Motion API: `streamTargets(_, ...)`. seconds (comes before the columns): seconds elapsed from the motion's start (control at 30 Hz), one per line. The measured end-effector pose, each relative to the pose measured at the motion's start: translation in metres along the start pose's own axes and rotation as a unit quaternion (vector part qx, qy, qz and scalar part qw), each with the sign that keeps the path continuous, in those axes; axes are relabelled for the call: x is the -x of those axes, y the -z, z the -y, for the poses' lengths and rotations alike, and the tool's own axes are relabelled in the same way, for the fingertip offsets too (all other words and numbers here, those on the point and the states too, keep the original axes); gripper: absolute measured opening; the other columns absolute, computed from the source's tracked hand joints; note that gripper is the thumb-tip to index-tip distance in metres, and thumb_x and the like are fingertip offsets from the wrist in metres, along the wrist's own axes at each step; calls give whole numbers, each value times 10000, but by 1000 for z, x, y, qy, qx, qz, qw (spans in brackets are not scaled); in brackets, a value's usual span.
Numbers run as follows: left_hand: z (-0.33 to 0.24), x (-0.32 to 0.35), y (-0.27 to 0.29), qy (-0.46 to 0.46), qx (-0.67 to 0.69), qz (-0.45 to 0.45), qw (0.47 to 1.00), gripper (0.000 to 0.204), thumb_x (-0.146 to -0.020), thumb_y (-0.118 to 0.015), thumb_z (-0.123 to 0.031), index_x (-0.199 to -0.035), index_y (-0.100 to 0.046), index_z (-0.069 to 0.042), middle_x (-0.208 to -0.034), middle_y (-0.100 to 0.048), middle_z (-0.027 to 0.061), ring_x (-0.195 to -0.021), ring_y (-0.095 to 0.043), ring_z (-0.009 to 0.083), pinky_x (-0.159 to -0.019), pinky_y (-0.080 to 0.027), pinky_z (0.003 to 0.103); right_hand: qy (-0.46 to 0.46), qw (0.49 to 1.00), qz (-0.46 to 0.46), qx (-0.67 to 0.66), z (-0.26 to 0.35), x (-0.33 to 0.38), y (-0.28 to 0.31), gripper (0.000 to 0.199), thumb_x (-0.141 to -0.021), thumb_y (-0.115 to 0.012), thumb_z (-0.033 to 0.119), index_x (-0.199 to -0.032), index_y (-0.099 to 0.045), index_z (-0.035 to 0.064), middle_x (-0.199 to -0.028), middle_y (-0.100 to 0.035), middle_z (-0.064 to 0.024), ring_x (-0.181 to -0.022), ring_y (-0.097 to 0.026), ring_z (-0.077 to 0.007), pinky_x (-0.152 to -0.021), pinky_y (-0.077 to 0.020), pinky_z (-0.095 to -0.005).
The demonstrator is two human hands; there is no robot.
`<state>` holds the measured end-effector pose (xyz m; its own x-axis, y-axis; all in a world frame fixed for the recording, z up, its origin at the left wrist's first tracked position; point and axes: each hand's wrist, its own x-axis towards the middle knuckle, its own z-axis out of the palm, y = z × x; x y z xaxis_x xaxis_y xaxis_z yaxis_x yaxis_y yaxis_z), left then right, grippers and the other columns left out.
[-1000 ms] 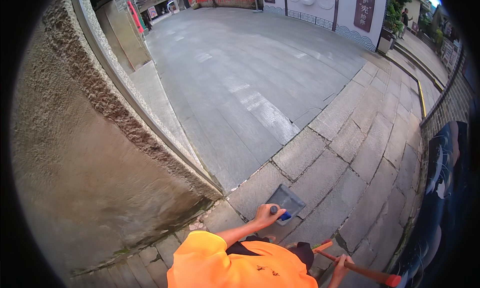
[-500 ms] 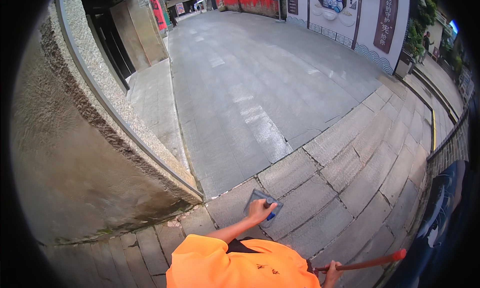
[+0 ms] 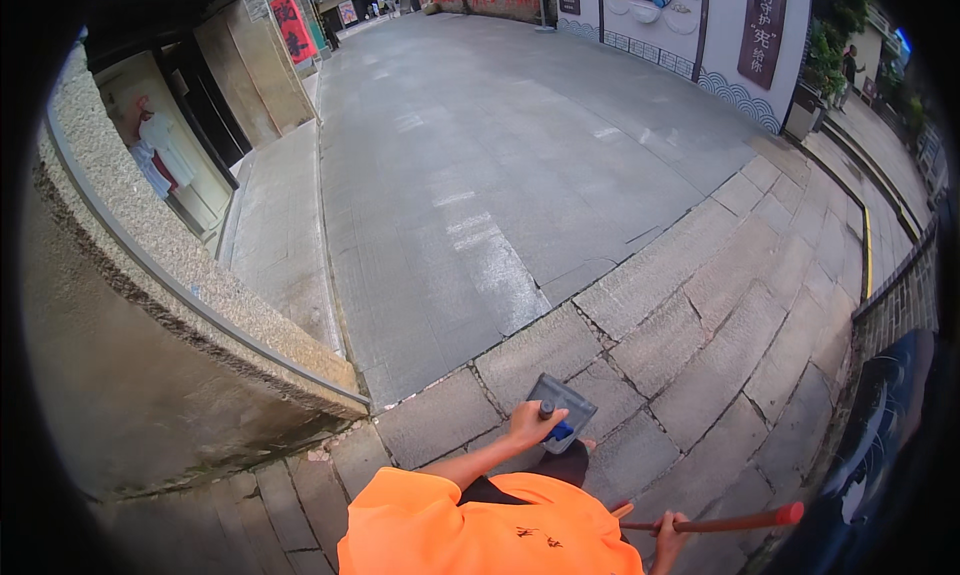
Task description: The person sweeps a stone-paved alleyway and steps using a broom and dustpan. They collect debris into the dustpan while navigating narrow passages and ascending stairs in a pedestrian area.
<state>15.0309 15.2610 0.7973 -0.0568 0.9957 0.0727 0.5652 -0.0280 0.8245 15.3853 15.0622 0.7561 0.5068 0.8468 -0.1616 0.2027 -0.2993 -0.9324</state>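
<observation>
My left hand [image 3: 532, 425] is closed round the dark upright handle of a dustpan [image 3: 580, 403]. The pan is grey, with a blue part below the grip, and shows just above the stone paving ahead of my body. At the lower right, my right hand [image 3: 668, 539] grips a reddish-brown broom handle [image 3: 735, 523] with a red cap. The handle slants across my right side; its lower end is hidden by my orange top [image 3: 490, 530]. Part of a foot [image 3: 587, 445] shows beside the pan.
A stone-edged wall [image 3: 170, 375] rises close on my left, with a doorway [image 3: 205, 95] and hanging clothes [image 3: 165, 145] beyond. Grey pavement [image 3: 450, 155] stretches ahead to a printed panel wall [image 3: 690, 35]. A dark, scuffed object [image 3: 870, 445] stands near on the right. A person [image 3: 850, 75] is far right.
My view has shifted forward along the wall, and the doorway with clothes has come into sight. The dustpan sits slightly farther right and its pan is turned. Both hands keep their holds.
</observation>
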Motion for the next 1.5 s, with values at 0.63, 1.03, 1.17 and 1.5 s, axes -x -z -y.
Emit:
streamTargets(0.63,-95,-125,-121,64,110,125,984,360,-821,-652,-370,-648,-685,-57,-489,-578,15,-466,-570,96,-449,-410,260,9,998,21,52,93,-152,67,232,-784,-638,157,-635,-562,-4,-549,-562,-42,-515,-525,-96,-469,-409,-277)
streamTargets(1.03,-122,-86,-136,58,47,-66,995,400,-776,-663,-370,-558,-573,-47,-459,-499,92,-431,-528,251,-446,-374,369,182,954,204,123,77,-220,94,222,-730,-708,161,-618,-577,21,-526,-560,-94,-471,-557,-183,-457,-437,-324)
streamTargets(1.17,-130,-63,-133,90,31,-85,992,400,-778,-663,-379,-559,-592,-52,-440,-515,59,-420,-546,205,-445,-395,337,207,945,206,147,71,-222,94,236,-758,-692,190,-640,-587,14,-552,-583,-97,-481,-561,-178,-463,-436,-326)
streamTargets(1.5,-154,-20,-129,163,78,-69,981,313,-795,-684,-316,-645,-644,-44,-518,-599,18,-423,-548,81,-409,-417,239,171,957,224,69,40,-228,85,242,-831,-620,184,-679,-564,5,-621,-593,-47,-517,-521,-102,-498,-442,-271)
